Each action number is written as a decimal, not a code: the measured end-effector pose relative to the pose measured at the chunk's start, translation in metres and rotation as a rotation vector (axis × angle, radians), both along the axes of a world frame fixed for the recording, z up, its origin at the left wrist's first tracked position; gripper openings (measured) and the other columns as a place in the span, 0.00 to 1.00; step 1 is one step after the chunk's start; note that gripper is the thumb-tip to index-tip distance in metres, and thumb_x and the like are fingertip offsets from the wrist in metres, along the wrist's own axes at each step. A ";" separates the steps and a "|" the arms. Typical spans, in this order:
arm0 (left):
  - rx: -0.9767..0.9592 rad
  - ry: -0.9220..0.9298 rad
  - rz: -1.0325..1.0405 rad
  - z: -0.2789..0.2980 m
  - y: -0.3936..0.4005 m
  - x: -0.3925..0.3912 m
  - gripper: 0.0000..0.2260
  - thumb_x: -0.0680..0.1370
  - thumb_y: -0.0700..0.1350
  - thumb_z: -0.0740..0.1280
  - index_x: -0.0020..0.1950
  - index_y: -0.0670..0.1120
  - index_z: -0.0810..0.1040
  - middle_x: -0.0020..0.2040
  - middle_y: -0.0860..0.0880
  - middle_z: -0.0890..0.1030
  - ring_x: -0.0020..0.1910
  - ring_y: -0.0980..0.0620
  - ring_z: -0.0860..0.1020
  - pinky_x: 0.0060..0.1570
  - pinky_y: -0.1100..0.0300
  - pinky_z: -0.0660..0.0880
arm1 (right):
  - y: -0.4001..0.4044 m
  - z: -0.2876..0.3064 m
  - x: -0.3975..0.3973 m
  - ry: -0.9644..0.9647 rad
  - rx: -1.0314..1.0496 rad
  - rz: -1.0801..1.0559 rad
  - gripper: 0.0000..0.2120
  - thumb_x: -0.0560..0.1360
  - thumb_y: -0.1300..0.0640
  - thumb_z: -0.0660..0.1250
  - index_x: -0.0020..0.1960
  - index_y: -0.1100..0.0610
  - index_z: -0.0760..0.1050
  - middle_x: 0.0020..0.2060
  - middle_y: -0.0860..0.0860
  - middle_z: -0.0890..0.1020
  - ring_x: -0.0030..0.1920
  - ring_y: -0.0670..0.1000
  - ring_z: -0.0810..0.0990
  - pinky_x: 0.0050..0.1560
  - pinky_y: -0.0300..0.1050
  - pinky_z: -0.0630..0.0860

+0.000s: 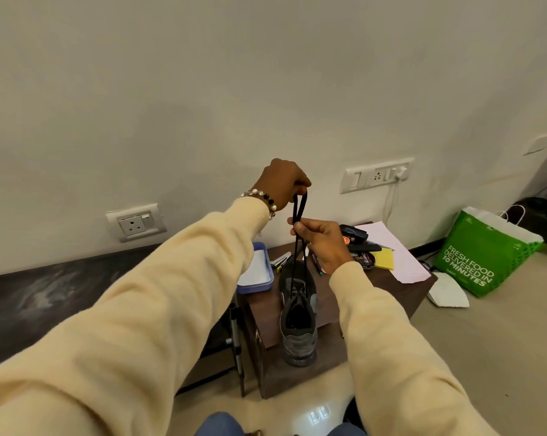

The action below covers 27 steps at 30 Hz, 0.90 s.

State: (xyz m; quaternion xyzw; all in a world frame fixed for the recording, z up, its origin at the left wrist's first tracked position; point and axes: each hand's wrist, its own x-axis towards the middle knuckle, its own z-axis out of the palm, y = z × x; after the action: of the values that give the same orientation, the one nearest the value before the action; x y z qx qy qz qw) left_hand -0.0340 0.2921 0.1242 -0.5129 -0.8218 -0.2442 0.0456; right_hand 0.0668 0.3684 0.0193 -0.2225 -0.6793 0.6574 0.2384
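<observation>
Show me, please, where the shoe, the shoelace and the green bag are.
shoe [298, 314], head view, on its dark opening.
shoelace [295, 210], head view, on the strand between both hands.
green bag [476, 262], head view, on its printed side.

A grey sneaker [298, 313] stands upright on the dark wooden surface [376, 291], toe pointing away and heel at the near edge. Its black lace [297, 216] rises taut from the eyelets in two strands that meet in a loop overhead.

Both arms reach forward in cream sleeves. The left hand [283, 184] — raised, fist curled — grips the black lace [295, 210] at its top; the right hand [321, 239], just below, pinches both strands.
</observation>
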 end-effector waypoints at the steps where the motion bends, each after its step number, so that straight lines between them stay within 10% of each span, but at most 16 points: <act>1: 0.024 -0.027 0.011 -0.004 -0.001 -0.004 0.11 0.78 0.40 0.67 0.60 0.41 0.81 0.55 0.43 0.83 0.43 0.47 0.84 0.54 0.58 0.77 | 0.002 0.002 0.001 -0.029 0.052 0.017 0.09 0.77 0.61 0.65 0.55 0.59 0.81 0.49 0.49 0.84 0.53 0.52 0.80 0.66 0.58 0.70; 9: 0.315 -0.687 0.340 -0.079 -0.016 -0.017 0.05 0.78 0.34 0.65 0.50 0.37 0.80 0.48 0.39 0.83 0.32 0.47 0.81 0.35 0.60 0.81 | 0.033 0.032 -0.008 -0.375 0.791 0.097 0.08 0.76 0.58 0.67 0.50 0.60 0.82 0.41 0.56 0.81 0.41 0.50 0.75 0.39 0.39 0.67; 13: 0.417 -1.080 0.347 -0.124 -0.003 0.006 0.10 0.80 0.33 0.60 0.41 0.40 0.76 0.48 0.37 0.82 0.36 0.47 0.80 0.39 0.58 0.81 | 0.041 0.040 -0.016 -0.494 1.017 0.125 0.09 0.75 0.57 0.68 0.52 0.60 0.82 0.47 0.60 0.82 0.46 0.57 0.80 0.46 0.46 0.75; 21: 0.506 -1.384 0.143 -0.150 0.022 0.043 0.10 0.81 0.34 0.57 0.45 0.42 0.75 0.48 0.36 0.82 0.47 0.40 0.82 0.57 0.49 0.77 | 0.058 0.034 0.002 -0.437 0.797 0.030 0.08 0.76 0.60 0.68 0.46 0.65 0.82 0.41 0.61 0.83 0.40 0.55 0.81 0.43 0.43 0.77; 27: 0.331 -0.913 0.129 -0.145 0.017 0.021 0.05 0.76 0.35 0.69 0.44 0.43 0.81 0.41 0.42 0.84 0.42 0.45 0.82 0.56 0.48 0.78 | 0.068 -0.005 0.012 -0.291 0.269 -0.158 0.06 0.77 0.65 0.65 0.48 0.68 0.79 0.34 0.59 0.80 0.32 0.53 0.80 0.35 0.42 0.81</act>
State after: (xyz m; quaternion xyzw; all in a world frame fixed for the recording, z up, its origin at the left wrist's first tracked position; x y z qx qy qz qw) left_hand -0.0130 0.3094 -0.0207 -0.2874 -0.7381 -0.5680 -0.2234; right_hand 0.0789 0.4365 0.0142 -0.3340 -0.7686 0.5009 0.2161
